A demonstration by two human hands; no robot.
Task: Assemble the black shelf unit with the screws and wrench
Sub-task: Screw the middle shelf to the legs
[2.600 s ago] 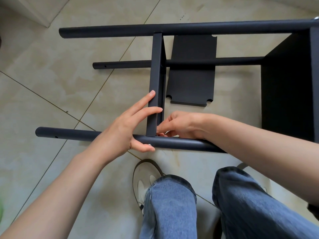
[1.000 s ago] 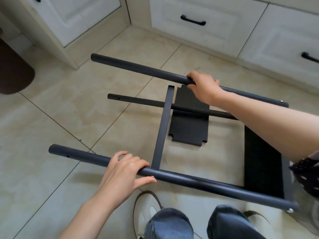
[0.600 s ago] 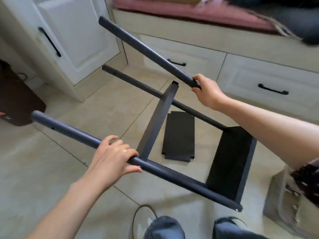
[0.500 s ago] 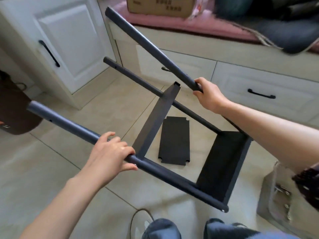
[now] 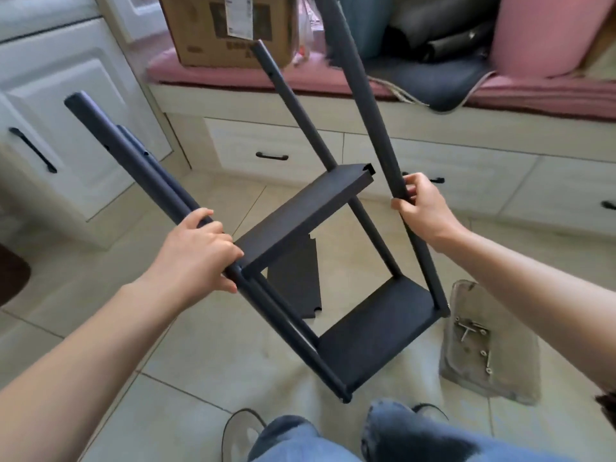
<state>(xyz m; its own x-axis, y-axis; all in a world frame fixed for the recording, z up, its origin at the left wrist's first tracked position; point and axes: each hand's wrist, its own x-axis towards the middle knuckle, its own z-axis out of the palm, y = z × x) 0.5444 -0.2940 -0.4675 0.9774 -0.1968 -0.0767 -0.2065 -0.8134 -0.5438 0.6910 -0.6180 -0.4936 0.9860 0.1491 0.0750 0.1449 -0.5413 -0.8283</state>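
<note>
Beige floor tiles [image 5: 206, 355] and white drawers behind, and the black shelf unit [image 5: 376, 331] hangs tilted above the floor, left hand [image 5: 196, 251] wrapped around the near-left pole, right hand [image 5: 423, 208] clenched around the right pole, screws [image 5: 480, 341] in a clear bag just beside.

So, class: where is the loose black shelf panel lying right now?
In the head view the loose shelf panel lies flat on the tiled floor near the centre, seen through the raised shelf frame, between the two hands.

4 black poles [image 5: 373, 105], 3 shelf panels [image 5: 300, 211], 2 hands [image 5: 196, 251], 1 cardboard box [image 5: 206, 31]
</note>
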